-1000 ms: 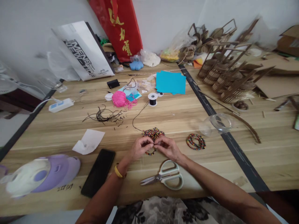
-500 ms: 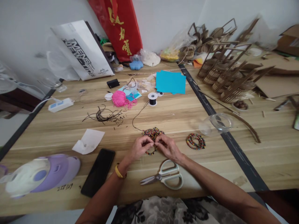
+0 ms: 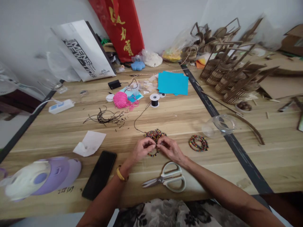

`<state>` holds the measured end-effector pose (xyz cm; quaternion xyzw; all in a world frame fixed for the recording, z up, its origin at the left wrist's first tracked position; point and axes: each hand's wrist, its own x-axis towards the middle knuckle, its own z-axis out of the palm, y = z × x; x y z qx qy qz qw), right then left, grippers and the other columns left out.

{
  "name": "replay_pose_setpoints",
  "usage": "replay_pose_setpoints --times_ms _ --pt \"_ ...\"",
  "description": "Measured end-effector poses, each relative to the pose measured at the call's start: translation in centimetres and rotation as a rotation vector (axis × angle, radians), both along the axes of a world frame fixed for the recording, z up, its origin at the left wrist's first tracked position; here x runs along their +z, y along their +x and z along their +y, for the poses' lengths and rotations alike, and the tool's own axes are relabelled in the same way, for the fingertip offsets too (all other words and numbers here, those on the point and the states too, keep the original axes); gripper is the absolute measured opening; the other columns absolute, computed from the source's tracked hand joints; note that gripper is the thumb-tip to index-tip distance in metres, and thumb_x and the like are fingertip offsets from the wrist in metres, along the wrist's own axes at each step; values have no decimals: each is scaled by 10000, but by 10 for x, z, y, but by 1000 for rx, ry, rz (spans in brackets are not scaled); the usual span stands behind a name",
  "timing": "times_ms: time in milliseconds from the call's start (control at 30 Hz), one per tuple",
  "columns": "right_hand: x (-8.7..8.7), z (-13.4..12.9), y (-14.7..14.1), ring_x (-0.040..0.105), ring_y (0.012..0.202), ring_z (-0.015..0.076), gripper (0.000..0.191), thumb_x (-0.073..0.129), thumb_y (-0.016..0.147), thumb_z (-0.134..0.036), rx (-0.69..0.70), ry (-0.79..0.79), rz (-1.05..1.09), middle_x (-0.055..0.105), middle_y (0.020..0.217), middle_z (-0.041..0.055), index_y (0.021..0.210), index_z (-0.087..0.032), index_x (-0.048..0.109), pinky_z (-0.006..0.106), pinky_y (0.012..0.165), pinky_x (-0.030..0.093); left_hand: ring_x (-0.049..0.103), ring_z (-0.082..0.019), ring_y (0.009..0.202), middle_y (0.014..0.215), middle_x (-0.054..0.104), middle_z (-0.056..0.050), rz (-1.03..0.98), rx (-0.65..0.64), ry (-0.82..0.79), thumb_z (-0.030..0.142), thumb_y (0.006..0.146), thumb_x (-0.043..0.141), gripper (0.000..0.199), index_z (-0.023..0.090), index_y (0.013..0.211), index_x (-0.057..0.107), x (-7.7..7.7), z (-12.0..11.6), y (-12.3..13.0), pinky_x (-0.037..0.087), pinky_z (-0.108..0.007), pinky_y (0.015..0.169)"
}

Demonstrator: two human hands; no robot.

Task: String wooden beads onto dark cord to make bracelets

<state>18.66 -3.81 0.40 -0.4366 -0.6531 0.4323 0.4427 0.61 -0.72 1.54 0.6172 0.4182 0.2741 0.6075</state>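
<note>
My left hand (image 3: pixel 142 149) and my right hand (image 3: pixel 171 150) meet fingertip to fingertip over a strand of small multicoloured beads (image 3: pixel 153 154). Each hand is closed in a pinch, and what lies between the fingertips is too small to name. Just beyond them lies a heap of the same beads (image 3: pixel 155 134). Black cord runs from the heap back to a white spool (image 3: pixel 154 100). Right of my hands rests a coiled bead string (image 3: pixel 198 143). Scissors (image 3: pixel 165 179) with pale handles lie close to my wrists, blades pointing left.
On the left are a black phone (image 3: pixel 99 175), white paper (image 3: pixel 90 143), a purple and white device (image 3: pixel 44 178) and black cord pieces (image 3: pixel 106 116). Farther back sit pink yarn (image 3: pixel 120 100) and blue sheets (image 3: pixel 173 83). A clear container (image 3: pixel 220 125) and wooden baskets (image 3: pixel 227 75) are at right.
</note>
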Motion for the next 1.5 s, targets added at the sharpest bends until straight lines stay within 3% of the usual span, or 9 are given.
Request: replay_pose_setpoints --times_ms 233,500,667,900,1500 --pt "-4 -1 -1 506 582 111 177 609 843 -345 22 -62 54 589 699 8 861 -171 589 214 521 388 540 -102 590 666 595 -14 68 -40 62 303 779 606 191 115 804 628 4 0 -1 439 -202 561" --pt "-1 2 1 534 648 136 192 595 865 -342 1 78 -37 601 707 29 792 -166 623 238 587 411 574 -119 601 653 628 -28 98 -44 65 288 784 592 190 110 810 654 10 0 -2 449 -212 584" --pt "2 1 1 514 633 133 210 560 890 -340 12 100 -78 576 687 21 783 -166 608 236 570 392 545 -116 600 689 643 -31 145 -48 141 309 780 612 196 122 809 665 11 -2 0 420 -214 575" --pt "-4 -2 -1 528 625 128 199 587 880 -349 21 112 -106 612 706 27 807 -167 624 229 565 400 499 -104 548 578 580 -5 178 -52 234 331 818 572 249 133 678 634 12 -3 2 384 -206 537" --pt "3 2 4 529 630 133 203 527 915 -311 90 165 -93 590 709 35 825 -163 633 240 566 406 586 -100 555 608 612 4 -52 68 -79 449 722 676 340 137 724 543 6 0 1 486 -217 572"
